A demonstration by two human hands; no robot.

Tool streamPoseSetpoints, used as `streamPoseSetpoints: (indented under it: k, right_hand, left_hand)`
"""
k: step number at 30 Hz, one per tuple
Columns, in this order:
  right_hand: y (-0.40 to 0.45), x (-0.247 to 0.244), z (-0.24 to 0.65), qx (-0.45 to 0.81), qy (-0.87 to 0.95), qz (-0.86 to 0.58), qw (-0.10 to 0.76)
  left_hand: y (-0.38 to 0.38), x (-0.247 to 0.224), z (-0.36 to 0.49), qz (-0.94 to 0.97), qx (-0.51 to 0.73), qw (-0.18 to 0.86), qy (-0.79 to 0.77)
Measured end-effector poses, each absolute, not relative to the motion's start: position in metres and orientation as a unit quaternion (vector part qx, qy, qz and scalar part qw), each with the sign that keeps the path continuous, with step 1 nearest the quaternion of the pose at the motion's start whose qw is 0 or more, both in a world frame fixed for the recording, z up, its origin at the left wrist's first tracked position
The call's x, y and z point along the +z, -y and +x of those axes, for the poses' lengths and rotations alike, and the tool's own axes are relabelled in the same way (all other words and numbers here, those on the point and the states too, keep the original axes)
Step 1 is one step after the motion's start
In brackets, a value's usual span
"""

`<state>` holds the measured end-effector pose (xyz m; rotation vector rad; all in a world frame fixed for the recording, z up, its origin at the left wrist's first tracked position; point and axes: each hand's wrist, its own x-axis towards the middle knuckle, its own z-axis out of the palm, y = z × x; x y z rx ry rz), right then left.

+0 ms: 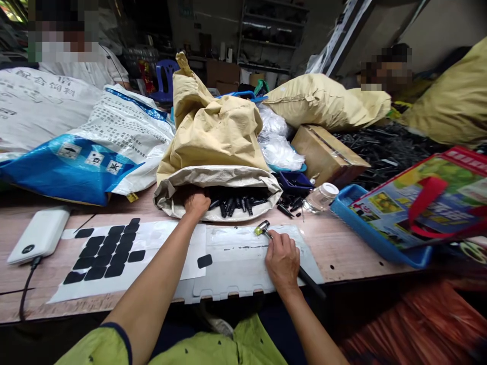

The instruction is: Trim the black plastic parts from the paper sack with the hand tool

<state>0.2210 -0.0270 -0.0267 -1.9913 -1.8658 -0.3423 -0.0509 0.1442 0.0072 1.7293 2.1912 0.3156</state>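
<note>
Hammer (262,228) in right grip (282,257); white sack (41,114), far left, printed "配合饲料".

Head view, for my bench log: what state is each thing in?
Middle sack, open, left hand's grip partly inside
Hammer, held in right hand's grip
Jar, lid on
Power bank, cable plugged in
Carton, looks closed
Black pads, mostly in rows
Blue tray, bag resting on it
</note>
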Motion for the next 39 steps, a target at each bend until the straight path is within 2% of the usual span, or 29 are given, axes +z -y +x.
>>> streamPoseSetpoints:
  k: [9, 13, 16, 18, 21, 30, 39]
  right_hand:
    - [0.027, -0.025, 0.219, -0.117, 0.661, -0.716, 0.193]
    - [0.028, -0.023, 0.218, -0.109, 0.663, -0.716, 0.19]
    - [0.028, -0.023, 0.218, -0.109, 0.665, -0.714, 0.191]
    - [0.029, -0.023, 0.218, -0.111, 0.665, -0.713, 0.193]
    - [0.029, -0.024, 0.219, -0.111, 0.665, -0.713, 0.194]
    - [0.028, -0.022, 0.218, -0.105, 0.663, -0.715, 0.194]
    - [0.029, -0.026, 0.218, -0.114, 0.662, -0.714, 0.198]
  left_hand:
    - [-0.116, 0.012, -0.056, 0.647, 0.154, 0.147, -0.732]
    - [-0.086, 0.021, -0.063, 0.624, 0.322, 0.138, -0.698]
    - [-0.049, 0.021, -0.046, 0.665, 0.406, 0.24, -0.578]
    - [-0.026, 0.015, -0.028, 0.717, 0.386, 0.32, -0.484]
    - [-0.007, -0.001, -0.008, 0.758, 0.34, 0.352, -0.43]
    - [-0.003, -0.022, -0.022, 0.761, 0.359, 0.226, -0.492]
    - [-0.006, -0.033, -0.02, 0.726, 0.341, 0.184, -0.569]
